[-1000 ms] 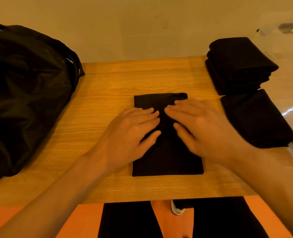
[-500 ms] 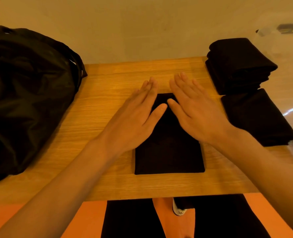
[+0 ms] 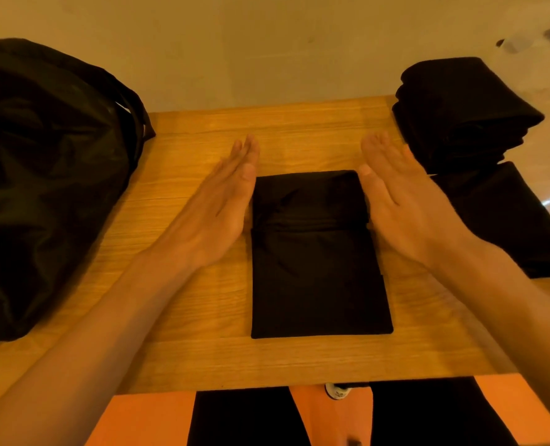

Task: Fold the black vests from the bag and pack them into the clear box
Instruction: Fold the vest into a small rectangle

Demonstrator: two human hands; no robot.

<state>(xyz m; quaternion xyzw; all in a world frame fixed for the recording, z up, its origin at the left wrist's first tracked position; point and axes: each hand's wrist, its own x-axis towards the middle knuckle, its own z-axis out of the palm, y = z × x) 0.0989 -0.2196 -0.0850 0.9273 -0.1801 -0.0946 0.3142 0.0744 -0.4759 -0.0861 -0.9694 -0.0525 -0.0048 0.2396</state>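
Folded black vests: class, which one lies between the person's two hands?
The middle vest, flanked by the left hand and right hand. The stacked vests and the flat vest lie right of both hands.

Wooden counter against a plain wall, under warm light.
The counter [image 3: 299, 358] had a pale wood grain running from side to side, and its far edge met a bare, cream-coloured wall [image 3: 267, 53]. Below its near edge showed an orange floor [image 3: 148, 416]. A yellowish light tinted every surface.
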